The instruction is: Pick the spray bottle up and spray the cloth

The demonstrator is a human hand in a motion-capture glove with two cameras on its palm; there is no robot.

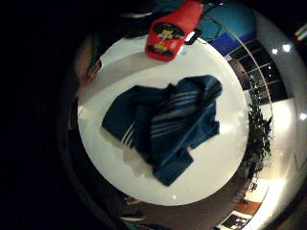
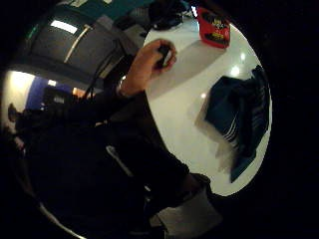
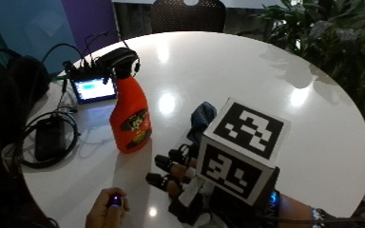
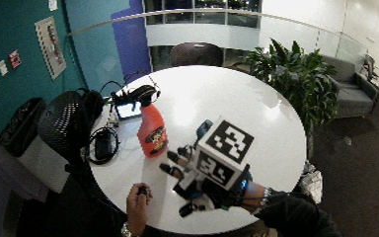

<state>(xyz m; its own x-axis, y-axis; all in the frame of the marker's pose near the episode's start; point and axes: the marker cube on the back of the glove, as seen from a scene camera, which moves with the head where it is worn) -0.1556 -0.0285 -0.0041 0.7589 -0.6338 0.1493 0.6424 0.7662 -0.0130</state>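
A red spray bottle (image 3: 130, 118) with a black trigger head stands upright on the round white table (image 3: 264, 85), left of my gloved right hand (image 3: 173, 171). That hand hovers above the table with relaxed fingers and holds nothing. A crumpled blue cloth with white stripes (image 1: 165, 127) lies under the palm. From outside, only a corner of the cloth (image 3: 201, 118) shows past the hand. The bottle (image 1: 170, 31) stands beside the cloth, a short gap away. My bare left hand (image 3: 106, 209) rests near the table's front edge and pinches a small dark object.
A small device with a lit screen (image 3: 94, 89), headphones (image 3: 120, 58) and a black box with coiled cables (image 3: 46, 137) crowd the table's left edge behind the bottle. A chair (image 3: 188, 14) and plants (image 3: 321, 28) stand beyond the far side.
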